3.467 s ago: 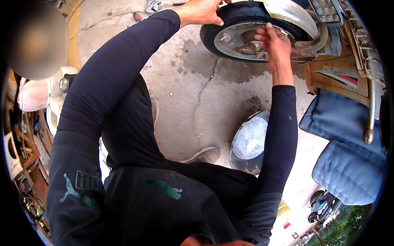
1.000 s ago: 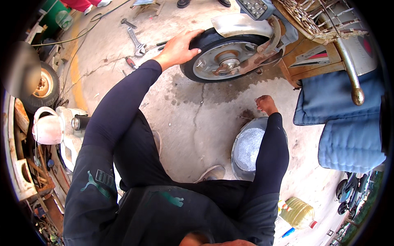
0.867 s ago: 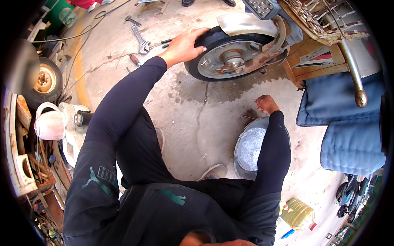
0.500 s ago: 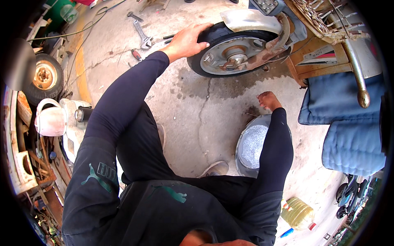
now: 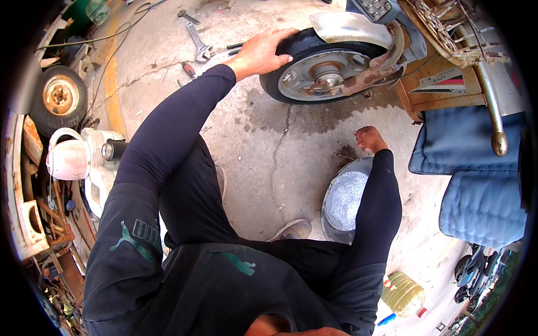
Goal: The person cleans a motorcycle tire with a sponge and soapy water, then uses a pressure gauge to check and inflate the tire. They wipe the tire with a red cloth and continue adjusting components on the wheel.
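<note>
- Lying spread across the tread of a motorbike-type front tyre [image 5: 270, 84], the left hand [image 5: 263, 53] is wide, fingers over the top and thumb apart near the sidewall; the broad spread seems suited to steadying a round, curved surface.
- Curled loosely just beyond a grey bucket [image 5: 338, 235], the right hand [image 5: 370, 139] is narrow and clear of the tyre; whether anything is tucked inside cannot be told; the hand looks idle, as if the left alone were enough on the wheel.
- Mounted between a rusty fork arm [image 5: 364, 82] and a silver mudguard [image 5: 352, 28], the tyre sits on its rim ahead of the person; the fork presumably keeps the wheel in line.
- Standing below the wheel, partly behind the right sleeve, the bucket holds pale, speckled contents [image 5: 344, 199], froth or glare on water; its place suggests easy reach for the right hand.
- Strewn on the concrete beyond the left hand, an adjustable wrench [image 5: 197, 43], a smaller wrench [image 5: 189, 17] and a red-handled screwdriver [image 5: 189, 69] lie apart; the spot appears chosen to keep tools near yet out from underfoot.
- Hanging at right, a blue quilted cover [image 5: 479, 210] falls beside the vehicle, well apart from both hands.
</note>
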A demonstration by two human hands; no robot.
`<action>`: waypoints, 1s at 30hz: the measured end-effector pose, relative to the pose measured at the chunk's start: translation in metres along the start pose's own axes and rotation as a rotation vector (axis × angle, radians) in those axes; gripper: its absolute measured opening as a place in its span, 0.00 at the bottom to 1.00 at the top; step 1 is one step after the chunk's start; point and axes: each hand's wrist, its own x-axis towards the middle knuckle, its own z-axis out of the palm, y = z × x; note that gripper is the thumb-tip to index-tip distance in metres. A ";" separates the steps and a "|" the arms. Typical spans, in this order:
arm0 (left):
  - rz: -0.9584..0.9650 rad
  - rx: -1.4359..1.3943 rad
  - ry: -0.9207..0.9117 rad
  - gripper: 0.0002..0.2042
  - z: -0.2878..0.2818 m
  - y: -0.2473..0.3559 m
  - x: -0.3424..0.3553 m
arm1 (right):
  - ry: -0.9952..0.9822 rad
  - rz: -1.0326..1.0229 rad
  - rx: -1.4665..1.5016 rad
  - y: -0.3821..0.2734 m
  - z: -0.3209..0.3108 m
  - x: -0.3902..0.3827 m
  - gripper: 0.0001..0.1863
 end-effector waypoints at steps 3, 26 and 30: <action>0.000 -0.005 0.009 0.31 -0.001 0.001 0.000 | 0.011 -0.019 -0.017 0.000 0.000 -0.002 0.11; -0.142 -0.099 -0.050 0.34 -0.008 0.017 0.000 | 0.061 -0.073 -0.248 -0.004 0.008 0.028 0.17; -0.165 -0.108 -0.096 0.36 -0.005 0.020 0.003 | 0.083 -0.095 -0.260 -0.005 0.001 0.020 0.18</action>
